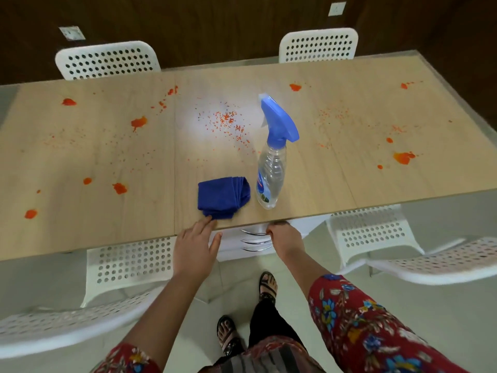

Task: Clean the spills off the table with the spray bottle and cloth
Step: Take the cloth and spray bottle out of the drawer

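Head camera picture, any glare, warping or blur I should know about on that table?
Head view: a white glare patch washes out the centre of the table beside the orange crumbs. Head view: wide-angle distortion bows the table's near edge and makes the spray bottle look tilted. Head view: the wall behind is dim, while the bottle and cloth look sharp.

The room light is soft and even. A white shiny patch sits in the middle of the table (pixel 188 130), where a light from above bounces off the wood. The wall (pixel 215 28) behind is dark brown and dim. The floor (pixel 443 305) looks pale and bright. Shadows are faint. The wide lens bends the table's edges into curves. The chairs (pixel 40 327) in the low corners look stretched and blurry. The middle is sharper.
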